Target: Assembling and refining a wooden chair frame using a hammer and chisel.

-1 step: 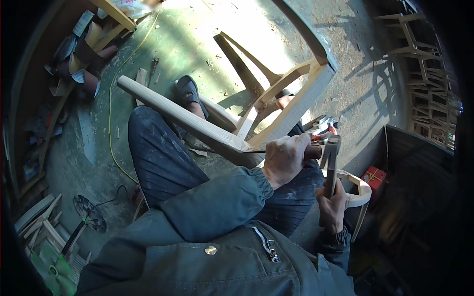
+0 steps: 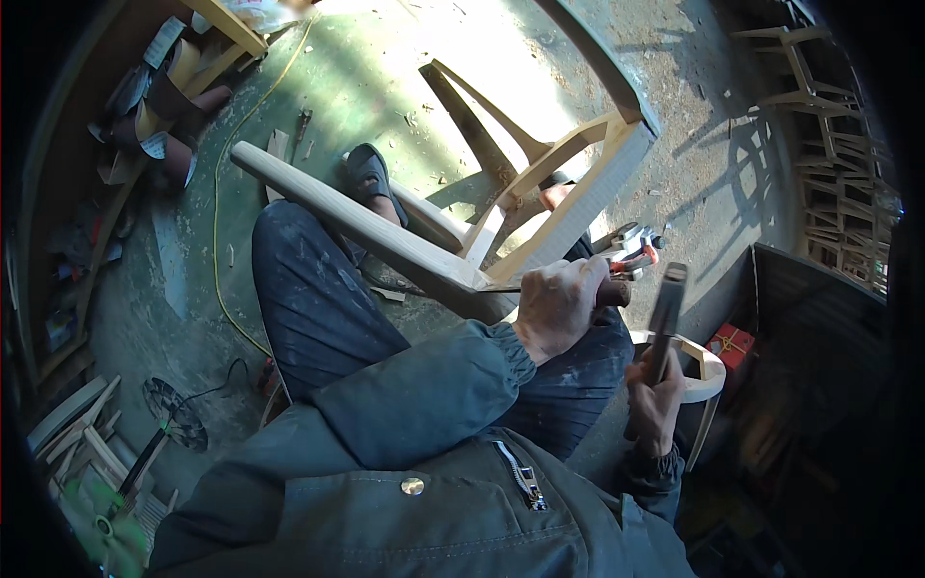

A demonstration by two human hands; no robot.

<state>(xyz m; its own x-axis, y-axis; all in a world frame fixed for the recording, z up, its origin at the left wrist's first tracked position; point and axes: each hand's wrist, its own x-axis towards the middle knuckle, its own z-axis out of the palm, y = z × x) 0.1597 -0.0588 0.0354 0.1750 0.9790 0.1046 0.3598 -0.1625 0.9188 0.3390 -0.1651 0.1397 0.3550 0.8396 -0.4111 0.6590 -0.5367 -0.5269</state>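
Fingers of left hand (image 2: 559, 303) clench chisel handle (image 2: 614, 292); right hand (image 2: 655, 409) grips hammer (image 2: 665, 313); green workshop floor (image 2: 193, 279), sawdust-strewn.

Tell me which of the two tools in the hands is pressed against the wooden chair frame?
The chisel in the left hand: its blade meets the chair frame. The hammer in the right hand is raised clear of the wood.

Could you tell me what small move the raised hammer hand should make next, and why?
Probably a short tap down onto the chisel handle: the left hand holds its tip at the chair frame joint, and the right hand has the hammer lifted beside it.
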